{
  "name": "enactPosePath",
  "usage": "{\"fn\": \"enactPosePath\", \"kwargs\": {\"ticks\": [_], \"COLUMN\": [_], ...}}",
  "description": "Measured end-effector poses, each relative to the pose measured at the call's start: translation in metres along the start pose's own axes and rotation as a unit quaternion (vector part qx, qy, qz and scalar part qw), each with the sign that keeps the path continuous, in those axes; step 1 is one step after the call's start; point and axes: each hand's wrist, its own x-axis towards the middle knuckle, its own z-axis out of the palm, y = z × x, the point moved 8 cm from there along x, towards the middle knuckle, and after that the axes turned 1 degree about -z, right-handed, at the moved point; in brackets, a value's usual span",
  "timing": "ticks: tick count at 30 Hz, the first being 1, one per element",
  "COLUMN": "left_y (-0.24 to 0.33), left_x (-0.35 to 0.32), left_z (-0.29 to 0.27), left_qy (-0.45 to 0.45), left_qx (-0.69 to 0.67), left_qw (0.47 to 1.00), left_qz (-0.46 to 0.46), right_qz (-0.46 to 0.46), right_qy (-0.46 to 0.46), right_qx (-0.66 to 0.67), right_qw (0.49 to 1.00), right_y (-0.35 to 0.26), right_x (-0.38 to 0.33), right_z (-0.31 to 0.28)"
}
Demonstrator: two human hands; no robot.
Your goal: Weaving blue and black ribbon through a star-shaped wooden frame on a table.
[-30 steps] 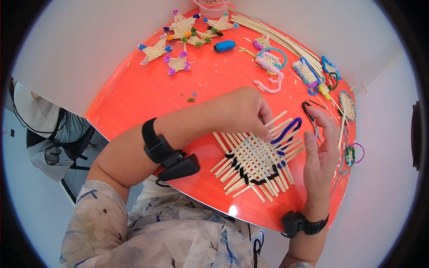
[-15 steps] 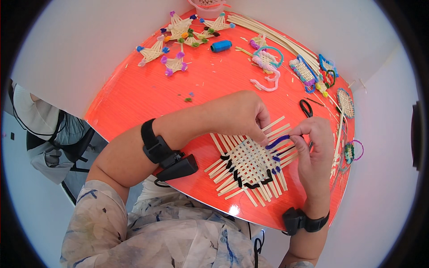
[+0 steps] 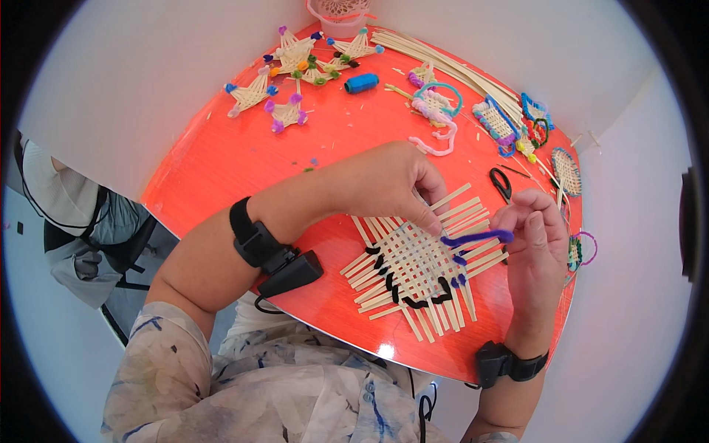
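A woven mat of pale flat strips (image 3: 417,269) lies on the red table (image 3: 221,170), with a black pipe cleaner (image 3: 413,301) threaded along its lower edge. My left hand (image 3: 391,181) rests on the mat's upper part, fingertips pressing the strips. My right hand (image 3: 535,247) pinches one end of a purple pipe cleaner (image 3: 476,238), which stretches left across the mat towards my left fingertips and is partly woven into the strips.
Black scissors (image 3: 501,183) lie just beyond the mat. Star-shaped strip ornaments (image 3: 288,66), a blue spool (image 3: 361,83), a pink pipe cleaner (image 3: 442,144), loose long strips (image 3: 443,59) and small woven pieces (image 3: 495,122) fill the far side. A seated person (image 3: 74,221) is at left.
My right hand has closed on the purple pipe cleaner and pulled it straight across the mat; earlier it lay open beside the mat with the pipe cleaner looped. Left hand has barely moved.
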Motion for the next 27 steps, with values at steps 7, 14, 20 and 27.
{"fn": "enactPosePath", "kwargs": {"ticks": [7, 14, 20, 27], "left_y": [0.004, 0.0047, 0.0037, 0.0031], "left_x": [-0.002, -0.0025, -0.0028, -0.0018], "left_z": [0.0065, 0.0048, 0.0039, 0.005], "left_qy": [-0.026, -0.016, -0.012, -0.015], "left_qx": [-0.026, -0.008, -0.018, -0.022], "left_qw": [0.999, 1.0, 1.0, 1.0], "left_qz": [0.017, 0.007, 0.001, 0.0], "right_qz": [0.04, 0.015, 0.042, 0.022], "right_qy": [0.046, 0.012, 0.024, 0.017], "right_qx": [-0.036, -0.058, -0.129, -0.125], "right_qw": [0.997, 0.998, 0.991, 0.992], "right_y": [0.0045, 0.0035, 0.0023, -0.0001], "right_x": [-0.0023, -0.0031, -0.0042, -0.0025], "right_z": [0.0043, 0.0066, 0.006, 0.0087]}}
